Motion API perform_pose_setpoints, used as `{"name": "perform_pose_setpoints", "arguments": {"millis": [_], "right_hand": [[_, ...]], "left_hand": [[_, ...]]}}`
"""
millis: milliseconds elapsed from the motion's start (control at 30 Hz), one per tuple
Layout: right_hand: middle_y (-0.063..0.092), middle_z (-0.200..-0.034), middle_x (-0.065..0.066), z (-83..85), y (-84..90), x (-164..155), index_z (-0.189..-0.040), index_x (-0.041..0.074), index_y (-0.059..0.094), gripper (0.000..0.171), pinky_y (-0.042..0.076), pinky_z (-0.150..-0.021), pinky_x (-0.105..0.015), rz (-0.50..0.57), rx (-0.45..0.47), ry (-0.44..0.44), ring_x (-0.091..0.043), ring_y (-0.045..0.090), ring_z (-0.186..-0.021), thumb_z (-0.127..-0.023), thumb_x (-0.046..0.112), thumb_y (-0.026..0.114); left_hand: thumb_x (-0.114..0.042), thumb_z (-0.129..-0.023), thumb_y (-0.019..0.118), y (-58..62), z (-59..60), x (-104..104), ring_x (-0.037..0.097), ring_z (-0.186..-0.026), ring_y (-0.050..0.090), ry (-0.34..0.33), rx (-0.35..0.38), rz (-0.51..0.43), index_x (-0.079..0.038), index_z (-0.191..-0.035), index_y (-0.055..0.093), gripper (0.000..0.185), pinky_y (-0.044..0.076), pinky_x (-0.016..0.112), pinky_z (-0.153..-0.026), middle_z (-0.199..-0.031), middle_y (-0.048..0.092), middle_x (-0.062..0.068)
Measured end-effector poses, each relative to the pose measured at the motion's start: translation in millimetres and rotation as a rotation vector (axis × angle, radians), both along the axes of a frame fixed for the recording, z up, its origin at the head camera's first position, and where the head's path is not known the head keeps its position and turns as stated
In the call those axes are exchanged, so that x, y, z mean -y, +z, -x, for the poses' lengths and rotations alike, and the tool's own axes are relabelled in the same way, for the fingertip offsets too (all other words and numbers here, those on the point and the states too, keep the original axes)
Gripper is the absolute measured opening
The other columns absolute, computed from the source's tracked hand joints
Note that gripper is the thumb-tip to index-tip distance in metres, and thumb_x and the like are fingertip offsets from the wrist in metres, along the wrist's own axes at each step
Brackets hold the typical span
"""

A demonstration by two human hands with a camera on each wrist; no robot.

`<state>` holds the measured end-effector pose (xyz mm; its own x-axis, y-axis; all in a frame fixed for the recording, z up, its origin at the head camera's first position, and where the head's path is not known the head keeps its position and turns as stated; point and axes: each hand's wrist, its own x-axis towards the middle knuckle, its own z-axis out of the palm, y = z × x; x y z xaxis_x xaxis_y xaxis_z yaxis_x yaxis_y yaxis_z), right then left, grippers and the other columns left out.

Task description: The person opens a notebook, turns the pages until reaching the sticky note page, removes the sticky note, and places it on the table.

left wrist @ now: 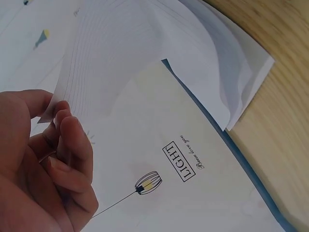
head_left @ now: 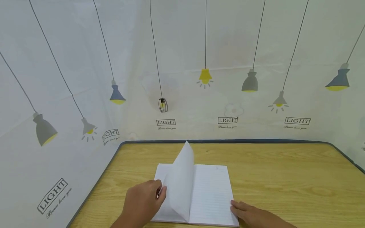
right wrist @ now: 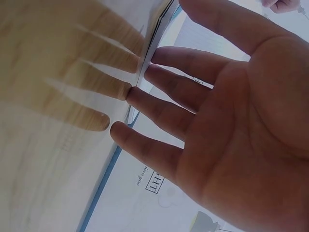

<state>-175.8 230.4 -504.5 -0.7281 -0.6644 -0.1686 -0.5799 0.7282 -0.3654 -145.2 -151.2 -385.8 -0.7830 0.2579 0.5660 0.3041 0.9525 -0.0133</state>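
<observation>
An open notebook [head_left: 211,193] lies on the table, its ruled right page flat and one page [head_left: 181,182] standing up, curved, near the middle fold. The left hand [head_left: 144,199] is over the notebook's left side, its fingers curled inward, pinching the raised page by a corner between the tips. The right hand [head_left: 255,216] lies at the notebook's lower right edge, its fingers nearly straight and slightly spread, some fingertips touching that edge. Around them is the wood-patterned table [head_left: 285,177] with a dark rim, and behind it a pale wall [head_left: 182,41] printed with hanging lamps and the word LIGHT.
</observation>
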Motion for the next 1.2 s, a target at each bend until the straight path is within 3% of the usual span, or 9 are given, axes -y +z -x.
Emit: {"name": "perform_pose_setpoints", "arguments": {"millis": [67,233,433,667,867,1000,1200], "right_hand": [[0.043,-0.157,-0.009,2.7,-7.0,-3,-0.15,0.013,0.046,0.089,0.05,-0.103,-0.037,0.0,-0.019,0.006,-0.028,0.048,-0.14,-0.086,0.074,0.055],[0.043,-0.157,-0.009,-1.9,4.2,-1,-0.15,0.012,0.046,0.087,0.05,-0.103,-0.036,0.017,-0.013,0.006,-0.027,0.048,-0.14,-0.087,0.072,0.056],[0.042,-0.156,-0.017,-7.8,17.6,0,-0.15,0.004,0.044,0.08,0.049,-0.104,-0.033,0.051,0.001,0.051,-0.026,0.045,-0.142,-0.093,0.058,0.061],[0.041,-0.158,-0.007,-0.7,1.1,-5,-0.151,0.013,0.045,0.084,0.05,-0.102,-0.034,0.03,-0.042,0.031,-0.024,0.047,-0.141,-0.089,0.068,0.058],[0.046,-0.154,-0.01,4.6,0.4,-1,-0.147,0.011,0.05,0.087,0.051,-0.102,-0.037,-0.001,-0.047,0.033,-0.025,0.051,-0.137,-0.086,0.072,0.058],[0.05,-0.151,-0.01,0.5,12.6,5,-0.144,0.01,0.054,0.089,0.051,-0.102,-0.038,-0.029,-0.04,0.01,-0.024,0.053,-0.135,-0.084,0.076,0.056],[0.051,-0.148,-0.018,-13.6,42.3,14,-0.142,0.002,0.054,0.078,0.051,-0.101,-0.033,-0.045,-0.035,0.036,-0.023,0.053,-0.135,-0.091,0.061,0.061]], "left_hand": [[-0.027,-0.082,0.077,-0.5,-0.9,1,-0.003,-0.043,0.022,0.009,0.014,-0.002,-0.026,-0.057,0.042,0.043,0.018,0.017,-0.039,-0.051,0.033,-0.018],[-0.026,-0.081,0.076,-2.3,-3.4,4,-0.001,-0.044,0.024,0.034,0.038,-0.017,-0.026,-0.057,0.04,0.044,0.019,0.019,-0.04,-0.052,0.031,-0.017],[-0.024,-0.081,0.075,-1.8,-6.8,8,-0.001,-0.044,0.023,0.04,0.06,-0.003,-0.025,-0.056,0.038,0.045,0.018,0.02,-0.04,-0.051,0.03,-0.016],[-0.023,-0.08,0.075,-2.3,-7.9,12,0.0,-0.045,0.024,0.039,0.111,0.016,-0.025,-0.055,0.04,0.043,0.019,0.02,-0.041,-0.049,0.032,-0.015],[-0.021,-0.08,0.074,-5.6,-8.2,16,0.001,-0.046,0.027,0.069,0.199,0.012,-0.024,-0.055,0.04,0.042,0.021,0.021,-0.042,-0.049,0.033,-0.014],[-0.02,-0.08,0.073,-9.0,-7.7,18,0.001,-0.048,0.027,0.081,0.228,0.009,-0.024,-0.055,0.038,0.043,0.021,0.022,-0.043,-0.05,0.032,-0.014],[-0.021,-0.078,0.075,-12.1,-5.9,21,0.001,-0.047,0.029,0.075,0.232,0.017,-0.024,-0.058,0.043,0.038,0.024,0.022,-0.043,-0.054,0.035,-0.014]]}}
